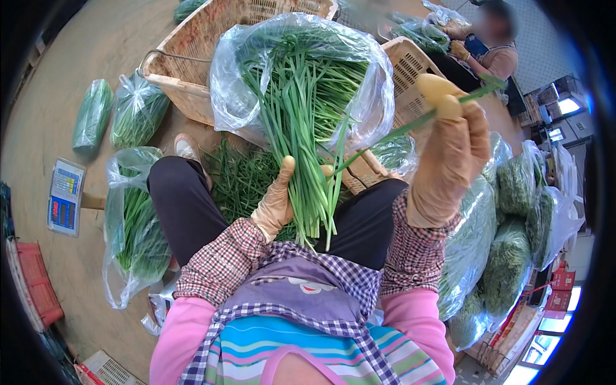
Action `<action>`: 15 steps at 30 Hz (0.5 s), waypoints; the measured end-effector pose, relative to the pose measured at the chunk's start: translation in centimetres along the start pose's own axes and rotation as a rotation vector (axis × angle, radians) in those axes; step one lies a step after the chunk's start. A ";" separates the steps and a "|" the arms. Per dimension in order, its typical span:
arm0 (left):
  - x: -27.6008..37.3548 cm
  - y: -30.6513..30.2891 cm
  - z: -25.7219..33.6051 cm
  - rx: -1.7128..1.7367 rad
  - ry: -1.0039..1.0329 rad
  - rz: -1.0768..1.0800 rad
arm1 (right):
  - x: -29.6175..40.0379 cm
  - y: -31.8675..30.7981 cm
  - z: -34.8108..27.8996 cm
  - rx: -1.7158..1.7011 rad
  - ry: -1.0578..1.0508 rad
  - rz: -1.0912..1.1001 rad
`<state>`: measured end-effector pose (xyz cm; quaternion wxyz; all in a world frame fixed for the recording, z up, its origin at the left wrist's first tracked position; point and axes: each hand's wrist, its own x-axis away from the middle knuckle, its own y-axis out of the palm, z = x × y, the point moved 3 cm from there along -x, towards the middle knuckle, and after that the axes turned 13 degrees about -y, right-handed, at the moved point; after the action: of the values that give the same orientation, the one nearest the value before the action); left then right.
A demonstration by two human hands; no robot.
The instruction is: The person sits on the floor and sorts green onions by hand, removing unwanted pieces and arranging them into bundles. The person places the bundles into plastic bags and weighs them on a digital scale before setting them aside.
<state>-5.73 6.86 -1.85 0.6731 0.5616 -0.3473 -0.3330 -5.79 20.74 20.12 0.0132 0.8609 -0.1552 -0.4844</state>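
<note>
In my gloved left hand is a thick bunch of green garlic chives, its pale cut ends toward my lap. My right hand, gloved too, is raised to the right and pinches a single long green leaf between thumb and finger. That leaf stretches back down to the bunch. Behind the bunch, a clear plastic bag gapes wide with more chives lying inside. Loose green leaves are heaped on the floor between my legs.
Dirty plastic crates stand ahead, one with a wire hook. Bagged greens and a digital scale are on the left. Large filled bags pile up at right. Another person sits at the upper right, gloved hands on bagged greens.
</note>
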 end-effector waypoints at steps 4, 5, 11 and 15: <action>-0.3 -0.2 -0.2 -0.073 0.019 0.132 | 1.0 2.7 1.1 0.000 0.116 -0.211; -0.5 -0.5 -0.2 -0.165 0.012 0.190 | 1.3 3.1 1.3 0.003 0.152 -0.245; -0.3 -1.9 0.6 -0.380 0.101 0.288 | -2.0 0.9 2.7 -0.043 -0.140 0.003; -0.3 -1.4 0.9 -0.228 -0.010 0.285 | -6.9 -6.5 -3.3 -0.160 -0.162 0.080</action>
<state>-6.77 6.40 -3.16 0.7710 0.4251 -0.3867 -0.2745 -4.68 28.49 26.51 0.0886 0.8082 -0.1509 -0.5624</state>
